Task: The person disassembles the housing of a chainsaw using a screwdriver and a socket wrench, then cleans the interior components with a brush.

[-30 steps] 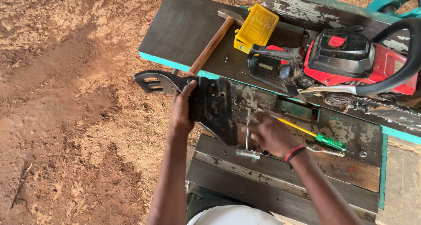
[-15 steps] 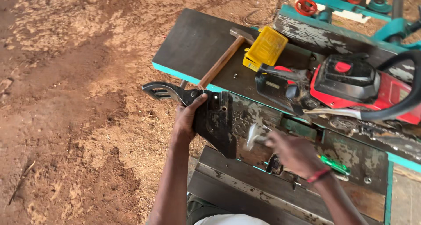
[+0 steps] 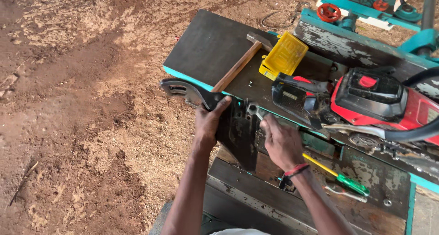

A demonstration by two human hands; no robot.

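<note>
My left hand (image 3: 208,125) grips the dark chainsaw side cover (image 3: 238,132), holding it on edge against the bench's turquoise edge (image 3: 183,73). My right hand (image 3: 281,141) has left the T-handled wrench it worked a second ago and now pinches a spanner (image 3: 252,109) at the cover's top, so I'm tightening there. Beyond lie the hammer (image 3: 238,65), yellow box (image 3: 283,55) and red chainsaw (image 3: 366,100).

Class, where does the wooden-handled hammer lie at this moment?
In the head view, the wooden-handled hammer lies on the dark bench top, left of the yellow plastic case, beyond the left hand.
</note>
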